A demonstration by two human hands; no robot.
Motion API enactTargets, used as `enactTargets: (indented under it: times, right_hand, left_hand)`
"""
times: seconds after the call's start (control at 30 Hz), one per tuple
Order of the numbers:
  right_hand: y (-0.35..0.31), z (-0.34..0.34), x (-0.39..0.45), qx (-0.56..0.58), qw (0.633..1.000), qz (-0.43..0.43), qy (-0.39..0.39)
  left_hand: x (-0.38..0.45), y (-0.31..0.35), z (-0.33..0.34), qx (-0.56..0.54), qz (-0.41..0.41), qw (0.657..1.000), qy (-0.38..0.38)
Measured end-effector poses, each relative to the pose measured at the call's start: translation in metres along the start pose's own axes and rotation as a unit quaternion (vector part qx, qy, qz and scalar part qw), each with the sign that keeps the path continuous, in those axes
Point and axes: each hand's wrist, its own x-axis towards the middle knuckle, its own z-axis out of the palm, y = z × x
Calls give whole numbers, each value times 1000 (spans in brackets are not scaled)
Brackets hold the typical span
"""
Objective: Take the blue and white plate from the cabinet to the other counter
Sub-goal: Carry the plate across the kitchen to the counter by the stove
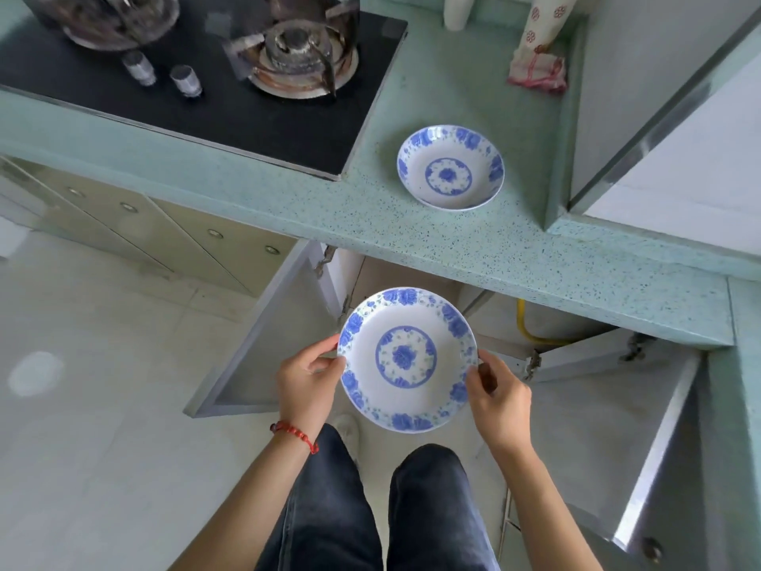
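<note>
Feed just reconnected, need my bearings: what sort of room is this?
Most likely a home kitchen: a black glass gas stove set in a speckled green countertop, with open under-counter cabinet doors.

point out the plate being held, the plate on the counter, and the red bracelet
held plate (pixel 407 358): head view, on its blue centre flower
counter plate (pixel 449 169): head view, on its centre ring
red bracelet (pixel 293 435): head view, on the beads at the left wrist

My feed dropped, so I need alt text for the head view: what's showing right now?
Both hands, left hand and right hand, hold a blue and white plate by its opposite rims in front of an open cabinet door. A second matching plate sits on the speckled green counter, right of a black gas stove.
</note>
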Motion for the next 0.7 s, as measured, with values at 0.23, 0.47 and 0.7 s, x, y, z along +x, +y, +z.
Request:
enactTargets:
  times: [0.23,0.47,0.7]
  right_hand:
    - [-19,0,11,-6,996,-46,-72]
    - [-26,-8,9,-47,971,-126,-198]
    - [-41,12,-18,-47,928,-216,-300]
  left_hand:
    - [-25,9,-17,-20,-2,997,77]
    - [-77,-11,-19,-6,-38,980,194]
    - [-131,-35,-44,-16,-92,955,282]
